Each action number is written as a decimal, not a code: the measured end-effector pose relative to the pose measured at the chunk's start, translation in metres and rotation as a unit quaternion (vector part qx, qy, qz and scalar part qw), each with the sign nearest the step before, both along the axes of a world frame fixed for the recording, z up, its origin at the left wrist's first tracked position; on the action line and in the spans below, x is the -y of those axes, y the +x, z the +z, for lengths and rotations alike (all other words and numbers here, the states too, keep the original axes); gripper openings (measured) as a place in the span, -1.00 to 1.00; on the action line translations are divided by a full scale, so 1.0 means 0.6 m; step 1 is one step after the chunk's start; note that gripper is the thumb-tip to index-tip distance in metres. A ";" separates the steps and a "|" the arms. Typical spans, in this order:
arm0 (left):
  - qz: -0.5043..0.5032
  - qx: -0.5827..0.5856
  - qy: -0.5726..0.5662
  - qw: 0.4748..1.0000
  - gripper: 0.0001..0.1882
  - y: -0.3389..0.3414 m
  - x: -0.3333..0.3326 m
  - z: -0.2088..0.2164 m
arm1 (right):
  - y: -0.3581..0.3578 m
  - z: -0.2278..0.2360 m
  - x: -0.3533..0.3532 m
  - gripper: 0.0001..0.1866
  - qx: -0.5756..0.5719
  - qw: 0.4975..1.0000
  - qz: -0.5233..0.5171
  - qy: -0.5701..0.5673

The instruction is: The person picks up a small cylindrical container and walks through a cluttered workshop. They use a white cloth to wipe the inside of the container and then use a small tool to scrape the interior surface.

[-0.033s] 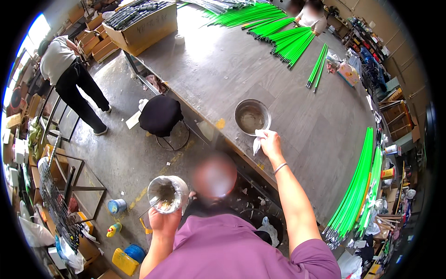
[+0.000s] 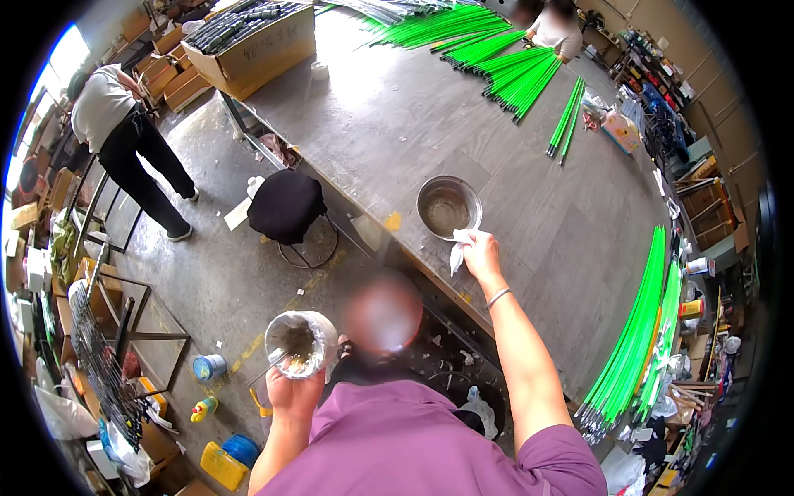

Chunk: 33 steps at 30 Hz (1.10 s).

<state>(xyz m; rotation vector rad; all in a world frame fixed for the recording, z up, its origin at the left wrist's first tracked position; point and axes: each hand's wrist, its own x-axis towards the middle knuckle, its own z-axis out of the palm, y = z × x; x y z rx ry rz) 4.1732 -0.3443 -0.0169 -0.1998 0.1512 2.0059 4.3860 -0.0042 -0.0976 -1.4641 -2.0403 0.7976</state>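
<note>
My left hand [image 2: 296, 390] grips a white tub [image 2: 327, 326] from below, out over the floor beside the table. Its mouth faces up, showing greyish residue and a thin rod-like piece near the rim. At the table's near edge stands a round metal bowl [image 2: 448, 208], with a dull brownish-grey inside. My right hand [image 2: 481, 252] is closed on a crumpled white cloth or tissue [image 2: 456, 258] right by the bowl's near rim. Whether the fingers also touch the rim, I cannot tell.
On the grey table [image 2: 364, 124] lie fanned bundles of green rods [image 2: 521, 78], with more green rods [image 2: 628, 331] at right. A cardboard box [image 2: 256, 54] of dark parts sits far left. A black stool [image 2: 287, 207] stands beside the table. Two people are further off.
The white tub in my left hand has shifted very slightly to the right. My right hand, the cloth and the bowl look the same.
</note>
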 end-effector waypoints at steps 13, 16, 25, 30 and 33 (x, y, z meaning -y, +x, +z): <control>-0.010 0.019 -0.014 1.000 -0.54 -0.093 -0.049 -0.013 | 0.002 0.029 -0.036 -0.80 -0.045 0.996 -0.052 -0.055; -0.011 0.015 -0.040 0.999 -0.56 -0.103 -0.059 -0.017 | -0.024 0.063 -0.068 -0.95 -0.057 0.996 -0.014 -0.062; -0.003 0.013 -0.022 1.000 -0.53 -0.105 -0.052 -0.008 | -0.106 0.056 -0.140 -0.91 0.069 0.991 0.072 -0.086; 0.044 -0.027 -0.042 0.998 -0.53 -0.119 -0.013 -0.031 | -0.124 0.041 -0.160 -0.84 0.165 0.981 0.070 -0.071; 0.051 -0.008 -0.023 0.998 -0.54 -0.122 -0.011 -0.027 | -0.130 0.018 -0.167 -0.73 0.158 0.983 0.069 -0.065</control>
